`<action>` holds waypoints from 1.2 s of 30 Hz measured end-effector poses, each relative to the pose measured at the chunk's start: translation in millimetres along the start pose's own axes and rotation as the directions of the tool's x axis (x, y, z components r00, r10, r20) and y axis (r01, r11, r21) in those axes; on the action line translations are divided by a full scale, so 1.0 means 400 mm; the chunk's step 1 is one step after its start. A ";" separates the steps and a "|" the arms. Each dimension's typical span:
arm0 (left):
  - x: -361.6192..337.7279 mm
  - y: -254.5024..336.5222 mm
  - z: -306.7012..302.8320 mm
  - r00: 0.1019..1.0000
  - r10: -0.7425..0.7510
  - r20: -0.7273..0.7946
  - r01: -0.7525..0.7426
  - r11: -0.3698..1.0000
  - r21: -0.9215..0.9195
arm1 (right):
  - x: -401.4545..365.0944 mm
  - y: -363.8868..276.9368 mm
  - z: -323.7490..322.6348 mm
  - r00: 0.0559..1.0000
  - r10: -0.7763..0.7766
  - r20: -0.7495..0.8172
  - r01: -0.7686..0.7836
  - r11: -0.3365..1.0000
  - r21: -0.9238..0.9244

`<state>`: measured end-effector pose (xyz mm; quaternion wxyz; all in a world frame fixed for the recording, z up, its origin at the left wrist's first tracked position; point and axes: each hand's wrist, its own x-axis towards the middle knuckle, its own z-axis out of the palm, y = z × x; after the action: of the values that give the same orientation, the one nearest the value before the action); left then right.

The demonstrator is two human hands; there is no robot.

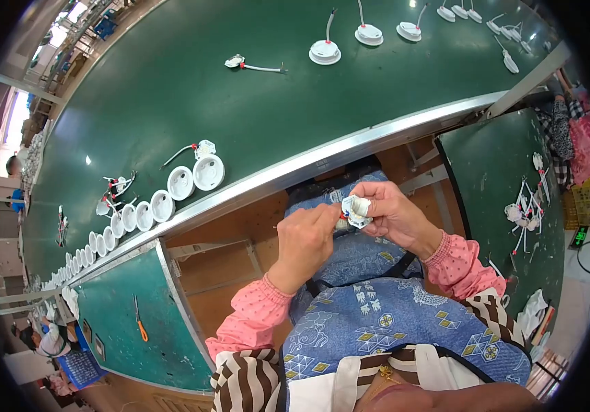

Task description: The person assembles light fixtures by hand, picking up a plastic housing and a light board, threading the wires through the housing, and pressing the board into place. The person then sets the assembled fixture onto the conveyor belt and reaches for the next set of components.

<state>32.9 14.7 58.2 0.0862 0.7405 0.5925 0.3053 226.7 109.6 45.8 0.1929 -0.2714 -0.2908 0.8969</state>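
Note:
In front of my lap, my right hand [399, 214] is closed around a small white lamp socket [358, 210], with its thumb and fingers on the right side of the part. My left hand [306, 239] pinches at the socket's left side, where bits of red and blue show. The fingers cover most of what it grips there. On the green bench, the nearest things are white round cups [209, 172] in a long row along the front edge. A similar socket with a grey cable [205, 149] lies just behind them.
White round bases with upright cables [325, 52] stand along the far right of the conveyor. One wired socket [235, 62] lies apart from them. Orange-handled scissors [142, 329] rest on the left side table. Several wired sockets [514, 213] lie on the right side table.

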 end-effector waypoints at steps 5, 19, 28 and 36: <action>-0.018 -0.009 0.030 0.992 -0.125 -0.028 0.110 0.940 -0.324 | 0.012 0.011 0.001 0.999 -0.046 0.026 0.043 0.994 0.103; -0.114 -0.059 -0.002 0.974 -0.139 -0.180 0.148 0.988 0.034 | 0.013 -0.029 0.005 0.984 -0.170 0.048 0.165 0.982 0.090; -0.174 -0.077 0.014 0.998 0.002 -0.069 0.000 1.000 0.031 | 0.066 -0.046 0.001 0.986 -0.161 0.043 0.161 0.987 -0.003; -0.020 -0.329 -0.287 0.992 -0.119 -0.036 0.116 0.780 0.615 | 0.033 -0.100 -0.043 0.941 -0.339 -0.024 0.340 0.938 0.075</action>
<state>-140.3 17.7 82.7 -0.1393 0.6904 0.7043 0.0881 234.3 153.7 54.1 0.3567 -0.2145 -0.2971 0.8594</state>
